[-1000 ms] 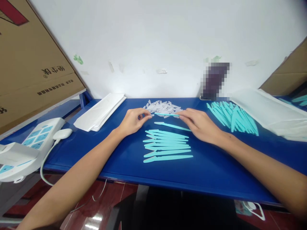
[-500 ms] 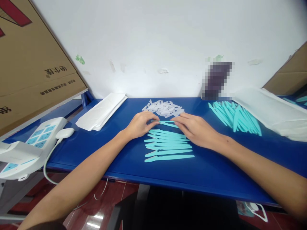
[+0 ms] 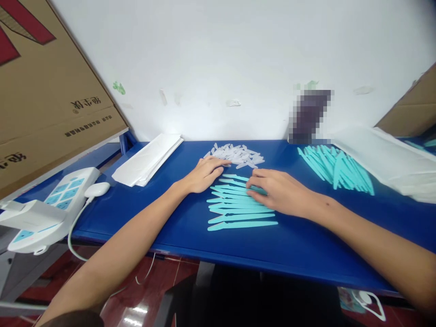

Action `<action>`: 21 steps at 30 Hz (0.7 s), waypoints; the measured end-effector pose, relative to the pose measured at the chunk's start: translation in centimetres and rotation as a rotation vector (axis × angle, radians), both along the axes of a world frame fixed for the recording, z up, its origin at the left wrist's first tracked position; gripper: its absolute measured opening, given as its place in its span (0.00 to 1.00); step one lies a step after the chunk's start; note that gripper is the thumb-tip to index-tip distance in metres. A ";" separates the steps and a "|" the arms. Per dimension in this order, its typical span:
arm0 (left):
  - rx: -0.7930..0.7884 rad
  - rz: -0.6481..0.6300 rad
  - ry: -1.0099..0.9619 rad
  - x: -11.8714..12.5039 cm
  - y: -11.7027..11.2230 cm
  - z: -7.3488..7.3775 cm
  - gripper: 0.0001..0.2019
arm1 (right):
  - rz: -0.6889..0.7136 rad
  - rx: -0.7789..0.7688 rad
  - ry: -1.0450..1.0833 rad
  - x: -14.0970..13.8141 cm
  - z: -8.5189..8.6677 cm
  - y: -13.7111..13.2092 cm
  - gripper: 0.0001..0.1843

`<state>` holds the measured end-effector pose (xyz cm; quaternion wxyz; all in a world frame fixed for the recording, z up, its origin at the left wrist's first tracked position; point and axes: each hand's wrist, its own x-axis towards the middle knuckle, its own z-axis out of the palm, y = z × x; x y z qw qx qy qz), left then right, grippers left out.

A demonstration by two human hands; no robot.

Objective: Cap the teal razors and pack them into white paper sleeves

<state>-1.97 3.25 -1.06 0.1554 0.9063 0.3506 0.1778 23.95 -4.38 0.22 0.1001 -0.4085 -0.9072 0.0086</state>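
Observation:
A row of turquoise eyebrow razors (image 3: 243,224) lies side by side on the blue table in front of me. My left hand (image 3: 206,174) is at the row's far left end, its fingers stretched toward a heap of small translucent white blade caps (image 3: 240,154). Its fingertips reach the near edge of that heap, and nothing shows in its grasp. Over the right ends of the far razors hovers my right hand (image 3: 272,188), its fingers bent and the thumb apart from them. It hides those razor ends. Whether its fingertips touch a razor is hard to see.
A second pile of turquoise razors (image 3: 337,168) lies at the right, beside a white plastic bag (image 3: 391,159). Folded white sheets (image 3: 148,159) lie at the left. A power strip (image 3: 64,200) with a plugged-in cable and a large cardboard box (image 3: 57,91) stand further left.
The razor held between both hands now lies at the far end of the row. My left hand has let go and spread toward the caps; the right has come slightly nearer.

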 end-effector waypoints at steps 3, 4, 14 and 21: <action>0.095 0.009 -0.010 -0.6 0.6 -0.3 0.18 | -0.040 -0.061 -0.010 0.3 0.3 0.0 0.10; 0.111 0.016 -0.016 -0.9 0.8 -0.3 0.18 | -0.053 -0.089 0.001 0.4 0.5 0.0 0.09; 0.044 0.302 -0.017 -2.8 1.8 0.0 0.11 | -0.066 -0.056 0.044 0.7 0.5 0.0 0.06; 0.142 0.237 0.092 -3.9 1.9 0.4 0.18 | -0.172 0.104 0.313 1.3 0.3 0.6 0.10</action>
